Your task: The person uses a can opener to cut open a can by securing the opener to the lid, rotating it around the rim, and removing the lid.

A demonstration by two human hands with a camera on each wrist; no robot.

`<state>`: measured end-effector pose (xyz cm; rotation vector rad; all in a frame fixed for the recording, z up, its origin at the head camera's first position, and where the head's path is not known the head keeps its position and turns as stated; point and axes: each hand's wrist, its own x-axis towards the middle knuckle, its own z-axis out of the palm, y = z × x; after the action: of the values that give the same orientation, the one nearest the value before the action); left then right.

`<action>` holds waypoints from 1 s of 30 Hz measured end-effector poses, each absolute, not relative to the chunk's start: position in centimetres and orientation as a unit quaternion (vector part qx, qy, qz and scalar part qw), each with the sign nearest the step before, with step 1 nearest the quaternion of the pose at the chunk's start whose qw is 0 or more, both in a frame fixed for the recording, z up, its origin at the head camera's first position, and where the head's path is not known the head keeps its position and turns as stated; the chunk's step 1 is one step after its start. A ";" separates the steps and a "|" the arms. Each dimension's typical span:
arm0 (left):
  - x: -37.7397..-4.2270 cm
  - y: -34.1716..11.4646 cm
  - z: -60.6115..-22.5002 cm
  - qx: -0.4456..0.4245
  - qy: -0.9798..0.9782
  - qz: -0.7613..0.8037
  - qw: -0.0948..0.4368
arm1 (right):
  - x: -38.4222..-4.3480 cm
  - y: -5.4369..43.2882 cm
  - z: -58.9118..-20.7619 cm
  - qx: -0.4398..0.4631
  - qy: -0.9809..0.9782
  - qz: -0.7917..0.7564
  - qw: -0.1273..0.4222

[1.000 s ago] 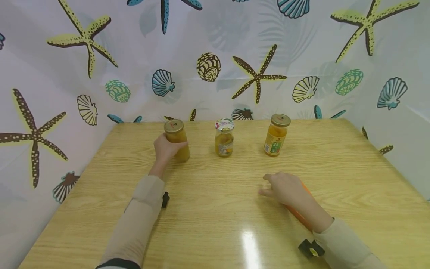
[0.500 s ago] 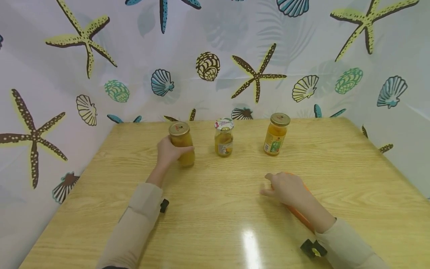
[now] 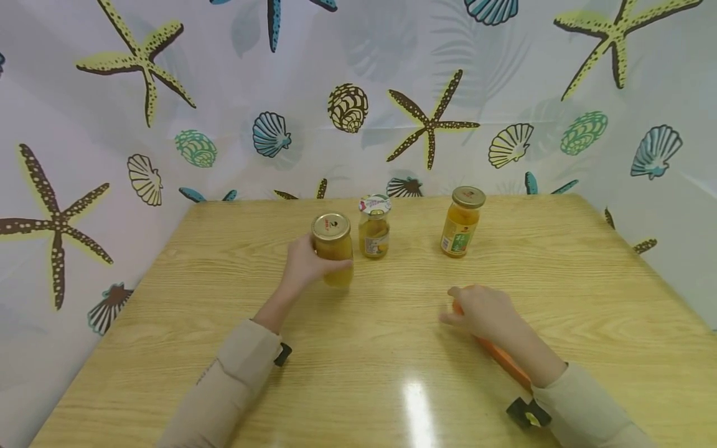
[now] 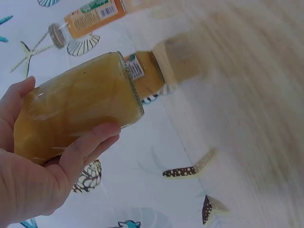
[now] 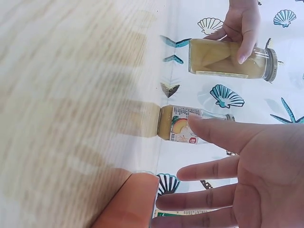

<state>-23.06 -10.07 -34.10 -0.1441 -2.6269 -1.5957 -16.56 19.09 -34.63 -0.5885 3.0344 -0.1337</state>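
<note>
My left hand (image 3: 307, 264) grips a tall glass jar (image 3: 338, 251) of yellow fruit with a gold lid, fingers and thumb around its sides. The jar is raised off the table, its base free in the left wrist view. Just behind it to the right stands a smaller jar (image 3: 374, 238) with a white patterned lid. My right hand (image 3: 486, 314) hovers with its fingers spread, holding nothing, in the right wrist view. Beneath it lies a long orange object (image 3: 506, 364), partly covered by the hand and forearm; its kind cannot be told.
A third jar (image 3: 460, 229), orange inside with a gold lid and green label, stands at the back right of the wooden table (image 3: 392, 348). A white cloth (image 3: 313, 62) printed with starfish and shells hangs behind and at both sides.
My left hand has carried the tall jar right and nearer, lifting it from the table. My right hand has shifted slightly right, still spread. The other two jars stand where they were.
</note>
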 end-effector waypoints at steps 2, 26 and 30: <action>-22.7 -9.7 -34.1 -0.056 -0.853 -0.518 0.028 | -16.5 19.1 -34.6 -0.190 0.981 -0.041 0.021; -19.6 -5.6 -35.0 -0.159 -0.843 -0.512 -0.048 | -16.2 19.2 -34.7 -0.183 0.982 -0.048 0.019; -19.5 -5.1 -35.2 -0.174 -0.837 -0.516 -0.048 | -16.3 19.2 -34.7 -0.185 0.982 -0.046 0.016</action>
<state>-19.54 -5.11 -35.24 -0.5630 -2.7140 -1.6726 -16.27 19.18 -34.71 -0.5739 3.0522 -0.1445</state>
